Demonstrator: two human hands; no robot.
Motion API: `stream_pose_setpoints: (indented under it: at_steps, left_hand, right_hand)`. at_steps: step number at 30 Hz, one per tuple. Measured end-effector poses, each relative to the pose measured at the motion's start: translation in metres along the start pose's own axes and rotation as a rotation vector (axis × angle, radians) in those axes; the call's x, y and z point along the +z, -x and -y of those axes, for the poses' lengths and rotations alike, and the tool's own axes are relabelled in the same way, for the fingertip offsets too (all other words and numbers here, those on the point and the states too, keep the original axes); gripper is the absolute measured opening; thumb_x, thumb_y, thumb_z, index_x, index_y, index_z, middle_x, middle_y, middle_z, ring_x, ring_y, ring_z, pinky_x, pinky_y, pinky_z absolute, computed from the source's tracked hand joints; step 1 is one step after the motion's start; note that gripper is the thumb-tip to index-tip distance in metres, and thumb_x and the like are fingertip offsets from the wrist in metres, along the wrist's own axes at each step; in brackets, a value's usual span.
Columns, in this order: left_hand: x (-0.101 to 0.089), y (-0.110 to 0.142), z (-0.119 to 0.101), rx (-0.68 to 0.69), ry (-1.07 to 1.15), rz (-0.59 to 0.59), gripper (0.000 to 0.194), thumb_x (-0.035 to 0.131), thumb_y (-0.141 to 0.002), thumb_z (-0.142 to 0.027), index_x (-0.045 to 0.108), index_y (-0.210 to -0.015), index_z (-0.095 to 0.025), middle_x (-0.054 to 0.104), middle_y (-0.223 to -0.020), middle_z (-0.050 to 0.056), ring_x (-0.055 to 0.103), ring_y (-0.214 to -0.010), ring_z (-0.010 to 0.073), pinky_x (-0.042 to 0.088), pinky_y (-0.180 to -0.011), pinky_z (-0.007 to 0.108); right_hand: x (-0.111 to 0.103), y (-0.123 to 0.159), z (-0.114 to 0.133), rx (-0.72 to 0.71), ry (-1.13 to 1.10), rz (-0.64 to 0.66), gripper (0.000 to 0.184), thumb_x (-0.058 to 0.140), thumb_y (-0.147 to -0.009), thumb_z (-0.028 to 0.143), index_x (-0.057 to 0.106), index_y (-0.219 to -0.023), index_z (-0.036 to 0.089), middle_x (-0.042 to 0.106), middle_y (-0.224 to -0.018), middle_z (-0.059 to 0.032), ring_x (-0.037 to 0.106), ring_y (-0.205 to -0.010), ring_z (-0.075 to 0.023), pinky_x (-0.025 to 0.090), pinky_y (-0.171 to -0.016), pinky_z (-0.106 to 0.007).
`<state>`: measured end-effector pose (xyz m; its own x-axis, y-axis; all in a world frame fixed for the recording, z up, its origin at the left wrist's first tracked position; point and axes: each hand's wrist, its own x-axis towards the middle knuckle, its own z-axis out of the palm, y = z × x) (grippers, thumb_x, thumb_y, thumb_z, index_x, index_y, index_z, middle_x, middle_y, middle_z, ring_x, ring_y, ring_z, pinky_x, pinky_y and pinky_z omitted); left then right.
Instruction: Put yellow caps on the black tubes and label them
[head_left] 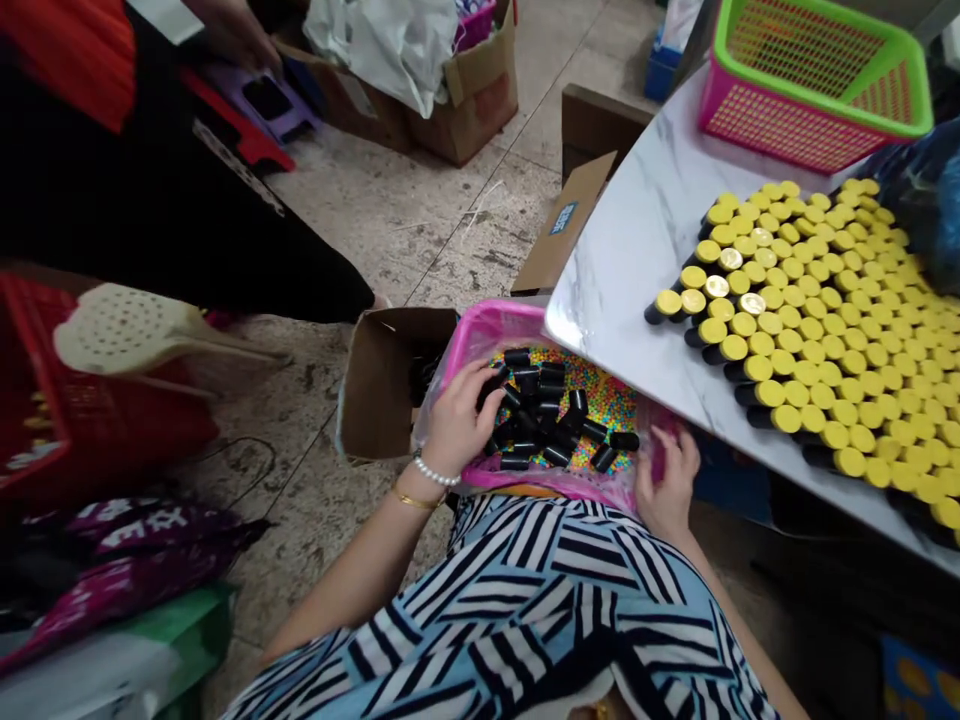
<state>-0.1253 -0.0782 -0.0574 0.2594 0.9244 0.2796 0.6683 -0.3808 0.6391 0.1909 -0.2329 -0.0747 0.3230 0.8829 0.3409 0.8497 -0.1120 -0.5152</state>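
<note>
A pink basin (pixel 487 325) lined with clear plastic rests on my lap, filled with small multicoloured beads (pixel 611 400) and several black tubes (pixel 551 415) lying on top. My left hand (pixel 457 420), with a pearl bracelet and a gold bangle at the wrist, reaches into the basin, its fingers curled over the black tubes at the left of the pile. My right hand (pixel 667 480) grips the basin's right rim, fingers closed on the edge.
A white marble-look table (pixel 637 250) at the right carries many upright black tubes with yellow caps (pixel 825 310) and a pink-and-green basket (pixel 810 80). An open cardboard box (pixel 382 380) stands left of the basin. Another person in black (pixel 150 190), a red crate (pixel 90 420) and bags are at the left.
</note>
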Motion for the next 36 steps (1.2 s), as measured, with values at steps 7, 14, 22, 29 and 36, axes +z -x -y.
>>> stream_pose_setpoints:
  at_steps: [7, 14, 22, 29, 36]
  left_hand:
    - [0.019, 0.005, -0.04, 0.138, -0.073, 0.037, 0.056, 0.058, -0.098, -0.037, 0.044, -0.149, -0.016, 0.044, -0.155, 0.02, 0.035, -0.15, 0.0343, 0.032, -0.123, 0.061]
    - [0.071, -0.007, -0.107, 0.872, -0.098, 0.611, 0.035, 0.066, -0.093, -0.044, 0.072, -0.109, -0.013, 0.061, -0.133, 0.018, 0.048, -0.137, 0.0363, 0.041, -0.117, 0.05]
    - [0.004, -0.025, -0.043, 0.429, -0.325, 0.443, 0.026, 0.057, -0.097, -0.029, 0.073, -0.084, -0.014, 0.066, -0.104, 0.015, 0.058, -0.12, 0.0322, 0.048, -0.106, 0.054]
    - [0.004, -0.021, -0.059, 0.489, -0.166, 0.486, 0.025, 0.054, -0.101, -0.033, 0.071, -0.099, -0.014, 0.062, -0.132, 0.015, 0.05, -0.136, 0.0298, 0.043, -0.116, 0.049]
    - [0.061, -0.073, -0.09, 0.54, -0.286, 0.587, 0.025, 0.049, -0.1, -0.02, 0.07, -0.104, -0.008, 0.069, -0.101, 0.016, 0.065, -0.097, 0.0256, 0.053, -0.088, 0.041]
  right_hand:
    - [-0.016, 0.0, 0.013, 0.109, -0.247, 0.27, 0.048, 0.049, -0.088, 0.01, 0.066, -0.131, 0.023, 0.05, -0.146, -0.0136, 0.063, -0.118, -0.0226, 0.052, -0.099, -0.037]
    - [-0.025, -0.02, 0.003, 0.135, -0.33, 0.292, 0.045, 0.046, -0.089, 0.012, 0.067, -0.128, 0.022, 0.066, -0.123, -0.009, 0.065, -0.111, -0.0215, 0.051, -0.098, -0.035]
    - [-0.024, 0.002, -0.032, 0.205, -0.199, 0.315, 0.034, 0.051, -0.094, 0.023, 0.068, -0.124, 0.021, 0.072, -0.114, -0.0075, 0.068, -0.096, -0.0215, 0.054, -0.088, -0.035]
    - [-0.042, -0.032, 0.012, -0.076, 0.447, 0.399, 0.039, 0.053, -0.098, 0.033, 0.066, -0.132, 0.017, 0.059, -0.131, -0.0213, 0.058, -0.111, -0.0359, 0.049, -0.096, -0.051]
    - [-0.001, -0.071, 0.042, -0.163, 0.339, 0.476, 0.042, 0.048, -0.102, 0.032, 0.058, -0.14, 0.017, 0.069, -0.12, -0.0186, 0.067, -0.099, -0.03, 0.053, -0.089, -0.041]
